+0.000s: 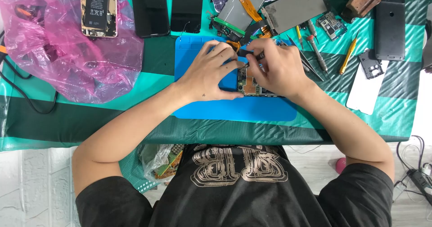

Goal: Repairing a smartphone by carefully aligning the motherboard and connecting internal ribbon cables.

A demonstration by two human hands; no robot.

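**Two hands on an opened phone board: handling findings**

Two hands meet over a small opened phone board (249, 83), which lies on the blue mat (193, 56), near the mat's middle. All positions below are relative to that mat.

Left of the mat: a pink plastic bag (67, 51) lies crumpled on the desk (90, 119), with a gold phone, back removed (98, 10), at its upper edge.

On the mat: the left hand (208, 71) lies flat, fingers curled narrow, pressing down on the board's left edge. The right hand (278, 67) is pinched narrow over the board's top; whether it grips a small tool cannot be told, as the fingers hide it.

Right of the mat: tweezers and screwdrivers (315, 51) lie close by; a yellow-handled tool (348, 56) and a dark phone (389, 29) lie further off.

Assessment: the board is judged light, thin, stiff and fragile, with exposed components and ribbon connectors. It should be held by its bare edges only, steadied flat against the mat, never flexed or pressed on the chips.
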